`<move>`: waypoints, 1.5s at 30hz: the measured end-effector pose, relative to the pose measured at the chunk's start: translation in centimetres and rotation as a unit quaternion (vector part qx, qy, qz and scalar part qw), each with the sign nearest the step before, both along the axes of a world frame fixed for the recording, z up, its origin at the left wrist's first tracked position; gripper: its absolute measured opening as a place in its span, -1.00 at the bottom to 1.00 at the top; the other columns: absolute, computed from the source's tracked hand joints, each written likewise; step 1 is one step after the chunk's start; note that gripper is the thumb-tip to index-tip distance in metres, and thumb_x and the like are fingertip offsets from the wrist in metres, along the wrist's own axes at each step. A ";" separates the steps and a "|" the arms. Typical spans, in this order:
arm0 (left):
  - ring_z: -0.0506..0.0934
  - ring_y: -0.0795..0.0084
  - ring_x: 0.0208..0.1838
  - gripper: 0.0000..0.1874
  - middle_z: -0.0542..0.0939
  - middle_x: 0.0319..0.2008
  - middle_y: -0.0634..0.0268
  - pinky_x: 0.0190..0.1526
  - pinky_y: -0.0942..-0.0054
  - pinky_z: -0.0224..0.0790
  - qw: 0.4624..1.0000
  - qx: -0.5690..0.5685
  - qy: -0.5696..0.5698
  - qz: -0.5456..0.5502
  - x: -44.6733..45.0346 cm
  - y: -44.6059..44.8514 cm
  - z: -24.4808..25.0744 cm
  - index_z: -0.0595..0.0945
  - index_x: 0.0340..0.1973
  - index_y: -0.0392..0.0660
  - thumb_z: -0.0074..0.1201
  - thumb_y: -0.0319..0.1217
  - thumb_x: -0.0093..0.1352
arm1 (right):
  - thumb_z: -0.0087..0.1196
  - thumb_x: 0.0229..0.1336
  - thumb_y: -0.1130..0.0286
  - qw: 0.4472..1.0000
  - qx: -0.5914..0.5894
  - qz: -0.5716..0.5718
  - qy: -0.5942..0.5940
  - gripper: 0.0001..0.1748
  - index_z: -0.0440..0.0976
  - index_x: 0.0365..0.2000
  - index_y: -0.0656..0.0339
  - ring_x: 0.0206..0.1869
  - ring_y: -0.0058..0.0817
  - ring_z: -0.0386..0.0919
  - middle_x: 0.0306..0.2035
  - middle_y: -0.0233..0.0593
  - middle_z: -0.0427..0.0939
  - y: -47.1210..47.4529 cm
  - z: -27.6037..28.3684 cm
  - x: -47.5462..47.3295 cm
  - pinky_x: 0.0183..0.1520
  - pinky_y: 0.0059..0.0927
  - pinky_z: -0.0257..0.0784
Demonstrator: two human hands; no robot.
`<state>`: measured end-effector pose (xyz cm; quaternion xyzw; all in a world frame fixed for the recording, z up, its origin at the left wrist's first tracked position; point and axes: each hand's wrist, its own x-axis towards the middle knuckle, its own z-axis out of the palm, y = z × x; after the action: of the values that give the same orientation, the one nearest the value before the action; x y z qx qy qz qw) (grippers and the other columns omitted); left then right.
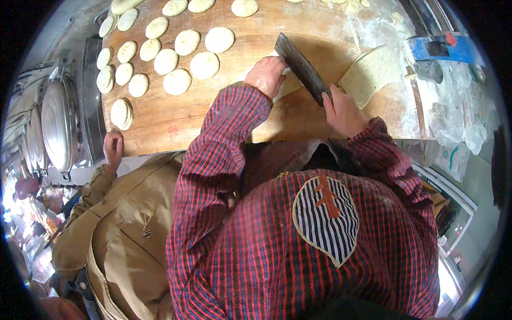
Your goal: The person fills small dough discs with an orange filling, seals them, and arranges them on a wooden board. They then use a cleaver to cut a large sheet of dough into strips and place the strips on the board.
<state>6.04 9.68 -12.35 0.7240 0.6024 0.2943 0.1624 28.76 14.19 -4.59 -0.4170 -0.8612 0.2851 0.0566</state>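
Observation:
My right hand (pixel 345 112) grips the handle end of a dark metal cleaver (pixel 302 66), whose blade slants up and left over a wooden board (pixel 180 108). My left hand (pixel 266 76) is by the far part of the blade, its fingers bent down over a pale sheet of dough (pixel 289 89). Hand and cleaver cover part of that sheet, and whether the fingers pinch it is hidden. To the right of the cleaver lies a larger floured dough sheet (pixel 374 74) with a curved edge and small dark specks.
Several round flat dough pieces (pixel 178 82) lie across the board's left side, with a small stack (pixel 121 114) near the corner. A thin wooden stick (pixel 416 100) and plastic bags (pixel 452 116) are at right. At left are round metal pans (pixel 60 124) and another person's hand (pixel 113 150).

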 end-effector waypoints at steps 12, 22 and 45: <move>0.41 -0.01 0.10 -0.60 0.48 0.01 0.05 0.14 0.21 0.30 0.999 0.034 0.001 -0.041 -1.5 -1.0 -0.7 0.48 0.01 -0.24 0.09 -0.50 0.24 | -0.11 0.26 0.30 0.998 -0.009 -0.016 0.054 -0.72 0.35 -0.26 0.38 -0.43 0.21 0.50 -0.54 0.29 0.49 0.9 -0.1 -2.0 -0.33 0.12 0.38; 0.43 0.03 0.13 -0.61 0.48 0.05 0.01 0.16 0.24 0.32 0.998 0.044 0.008 -0.041 -1.9 -2.4 -0.9 0.49 0.03 -0.24 0.06 -0.51 0.27 | -0.05 0.25 0.33 0.999 0.001 -0.019 0.039 -0.74 0.38 -0.29 0.40 -0.46 0.21 0.46 -0.56 0.26 0.47 0.4 -2.0 -5.1 -0.41 0.06 0.32; 0.47 0.04 0.04 -0.67 0.53 -0.06 0.07 0.06 0.24 0.37 0.997 0.066 0.020 -0.044 -3.6 -4.9 -0.8 0.54 -0.06 -0.21 0.10 -0.51 0.23 | -0.11 0.26 0.29 0.997 -0.064 0.027 -0.026 -0.71 0.34 -0.23 0.38 -0.45 0.22 0.49 -0.54 0.28 0.49 -2.8 -0.1 -4.4 -0.36 0.15 0.36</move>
<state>2.42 4.74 -13.20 0.7648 0.5522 0.3114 0.1148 24.32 11.39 -4.69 -0.4033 -0.8534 0.3303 -0.0005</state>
